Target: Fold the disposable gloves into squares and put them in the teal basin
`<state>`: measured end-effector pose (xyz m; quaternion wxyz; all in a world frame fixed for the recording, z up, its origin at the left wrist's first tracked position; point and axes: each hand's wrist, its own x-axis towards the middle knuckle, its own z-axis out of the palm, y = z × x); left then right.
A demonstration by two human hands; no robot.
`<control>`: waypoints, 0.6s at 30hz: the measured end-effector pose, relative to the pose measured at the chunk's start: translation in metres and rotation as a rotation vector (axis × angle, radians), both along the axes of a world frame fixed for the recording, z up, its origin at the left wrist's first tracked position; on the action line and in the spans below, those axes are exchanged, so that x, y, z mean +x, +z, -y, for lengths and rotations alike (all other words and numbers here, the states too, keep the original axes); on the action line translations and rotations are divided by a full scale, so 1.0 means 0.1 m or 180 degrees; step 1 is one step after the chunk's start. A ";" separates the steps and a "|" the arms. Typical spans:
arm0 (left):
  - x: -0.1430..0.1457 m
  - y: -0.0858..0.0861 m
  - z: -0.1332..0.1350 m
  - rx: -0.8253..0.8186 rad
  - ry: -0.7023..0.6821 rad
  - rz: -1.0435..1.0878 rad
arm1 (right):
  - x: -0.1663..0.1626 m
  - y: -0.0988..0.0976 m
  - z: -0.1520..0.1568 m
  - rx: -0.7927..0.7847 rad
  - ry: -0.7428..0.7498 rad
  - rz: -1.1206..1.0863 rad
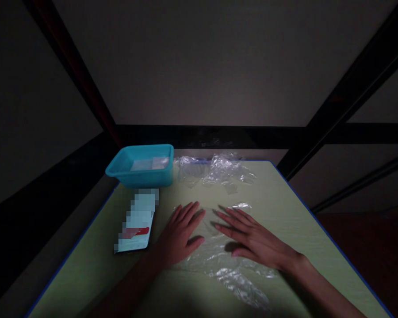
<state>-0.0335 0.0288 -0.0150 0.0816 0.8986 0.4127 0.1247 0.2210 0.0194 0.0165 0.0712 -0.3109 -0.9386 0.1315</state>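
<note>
A clear, crinkled sheet of plastic, perhaps a bag (212, 256), lies spread on the table in front of me. My left hand (182, 234) rests on its left side, palm down with the fingers stretched out. Over the right side is my right hand (247, 236), fingers spread and casting a shadow below; whether its fingertips touch the plastic I cannot tell. Neither hand grips anything. Beyond them, more crumpled clear plastic (223, 168) lies along the table's far edge.
A blue plastic basket (146, 180) stands at the back left with pale flat pieces inside. Nearer, left of my left hand, lies a phone (141, 221) with a lit, partly blurred screen. The pale table (295, 229) has a blue edge; a wall rises behind it.
</note>
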 end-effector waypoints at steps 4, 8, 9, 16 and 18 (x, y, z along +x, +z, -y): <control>0.00 0.02 0.01 0.0026 -0.0021 0.0010 | 0.07 0.09 0.08 0.0094 -0.0140 -0.0138; -0.02 0.03 0.01 0.0138 -0.0082 0.0190 | 0.16 0.18 0.22 0.0043 -0.0225 -0.0165; -0.03 0.03 0.01 0.0178 -0.0100 0.0292 | 0.18 0.21 0.27 0.0001 -0.0229 -0.0144; -0.01 0.14 0.05 -0.0384 -0.0279 0.1455 | 0.19 0.39 0.59 -0.0628 -0.0262 0.0130; 0.04 0.19 0.09 -0.1082 -0.0409 0.1752 | 0.16 0.42 0.65 -0.0796 -0.0219 0.0136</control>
